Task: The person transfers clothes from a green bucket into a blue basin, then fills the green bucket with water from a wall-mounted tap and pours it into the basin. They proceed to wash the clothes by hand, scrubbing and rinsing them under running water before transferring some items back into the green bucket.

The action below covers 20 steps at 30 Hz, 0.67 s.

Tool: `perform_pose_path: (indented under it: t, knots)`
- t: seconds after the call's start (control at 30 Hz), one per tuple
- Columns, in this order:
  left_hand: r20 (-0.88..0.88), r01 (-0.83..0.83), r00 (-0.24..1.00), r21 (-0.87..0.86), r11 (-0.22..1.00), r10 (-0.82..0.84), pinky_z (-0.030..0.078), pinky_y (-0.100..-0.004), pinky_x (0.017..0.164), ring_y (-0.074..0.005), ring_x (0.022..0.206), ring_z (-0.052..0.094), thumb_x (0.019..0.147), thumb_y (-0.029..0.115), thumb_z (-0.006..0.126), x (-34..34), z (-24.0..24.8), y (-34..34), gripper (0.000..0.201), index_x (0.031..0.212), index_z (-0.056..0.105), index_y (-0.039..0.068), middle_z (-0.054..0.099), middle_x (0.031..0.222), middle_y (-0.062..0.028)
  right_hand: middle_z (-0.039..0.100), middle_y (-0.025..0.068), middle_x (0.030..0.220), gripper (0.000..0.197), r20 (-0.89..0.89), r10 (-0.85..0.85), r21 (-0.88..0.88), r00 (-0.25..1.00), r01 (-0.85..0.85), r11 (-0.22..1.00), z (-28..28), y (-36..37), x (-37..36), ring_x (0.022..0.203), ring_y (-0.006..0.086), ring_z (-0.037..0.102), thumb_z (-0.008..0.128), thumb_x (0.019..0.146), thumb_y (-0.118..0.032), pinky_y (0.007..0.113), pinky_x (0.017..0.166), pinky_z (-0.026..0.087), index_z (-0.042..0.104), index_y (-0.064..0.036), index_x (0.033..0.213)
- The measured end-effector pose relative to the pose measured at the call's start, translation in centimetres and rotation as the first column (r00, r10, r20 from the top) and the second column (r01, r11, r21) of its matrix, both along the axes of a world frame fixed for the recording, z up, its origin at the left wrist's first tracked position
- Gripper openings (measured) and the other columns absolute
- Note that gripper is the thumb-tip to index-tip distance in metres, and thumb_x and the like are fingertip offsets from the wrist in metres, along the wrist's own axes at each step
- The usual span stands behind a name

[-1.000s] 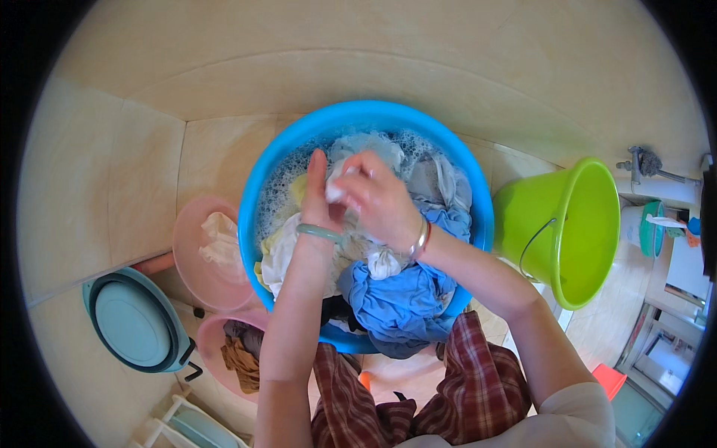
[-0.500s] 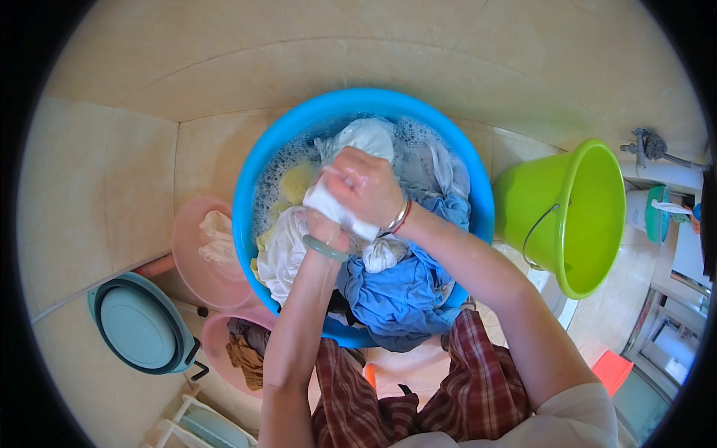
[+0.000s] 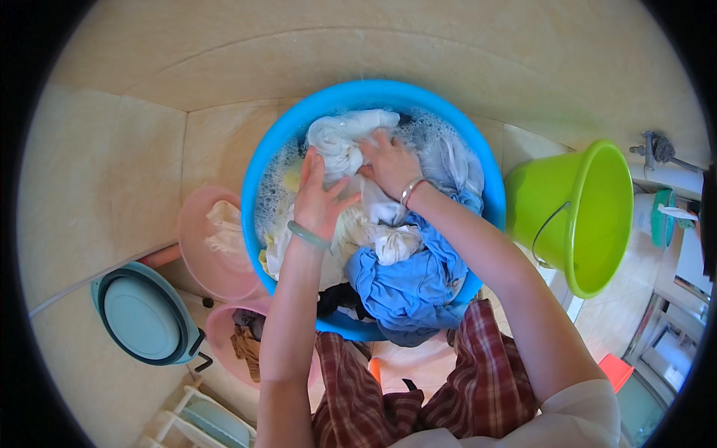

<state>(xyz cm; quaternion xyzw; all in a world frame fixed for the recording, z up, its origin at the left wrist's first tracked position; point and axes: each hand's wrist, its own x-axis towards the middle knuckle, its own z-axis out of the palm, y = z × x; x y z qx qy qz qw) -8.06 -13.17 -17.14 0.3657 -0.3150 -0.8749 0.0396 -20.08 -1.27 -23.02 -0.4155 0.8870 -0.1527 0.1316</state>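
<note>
A large round blue tub (image 3: 496, 194) holds sudsy water and soaked clothes. My left hand (image 3: 323, 200), with a pale green bangle at its wrist, hovers over the left side of the pile, fingers spread and holding nothing. Across from it, my right hand (image 3: 392, 166), wearing a silver bracelet, reaches into the tub with its fingers apart, their tips against a bunched wet white garment (image 3: 337, 143). Between and below my hands lie more white cloth, a knotted white piece (image 3: 397, 244) and a blue garment (image 3: 396, 284) draped toward the near rim.
To the right, a lime-green bucket (image 3: 597, 216) leans on its side near a wall tap (image 3: 651, 149). Left of the tub are a pink basin (image 3: 196, 257) with white cloth, another pink basin (image 3: 218, 337) with brown cloth, and a teal folding basin (image 3: 142, 317).
My hands were pressed together around a white cloth above the tub. Now they have come apart; the cloth is down among the laundry, and the right hand has reached farther in.
</note>
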Motion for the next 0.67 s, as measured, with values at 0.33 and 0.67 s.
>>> perform_pose_path:
  t: [0.33,0.67]
  knots:
    - [-0.094,-0.015,0.995,0.098,0.995,0.024,0.044,-0.0418,0.096,-0.0259,0.117,0.051,0.097,0.041,0.043,-0.5,-4.1,-1.6,0.053,0.137,0.039,0.006,0.051,0.13,-0.0123,0.054,0.0086,0.107,0.029,0.181,0.062,-0.503,0.982,0.038,0.863,7.4,0.4,2.6,0.098,0.0321,0.055,0.07,0.07,-0.02,0.042,0.078,0.05,0.065,-0.0153,0.098]
    - [-0.223,0.028,0.969,0.537,0.843,0.11,0.047,-0.0358,0.063,-0.018,0.08,0.051,0.083,0.068,0.048,-0.8,-4.9,-1.0,0.068,0.13,0.046,0.018,0.05,0.108,-0.0065,0.044,0.0076,0.122,0.06,-0.002,0.244,-0.564,0.97,-0.202,0.8,13.4,-0.4,9.7,0.101,0.0273,0.046,0.075,0.064,-0.031,0.045,0.074,0.044,0.055,-0.0174,0.119]
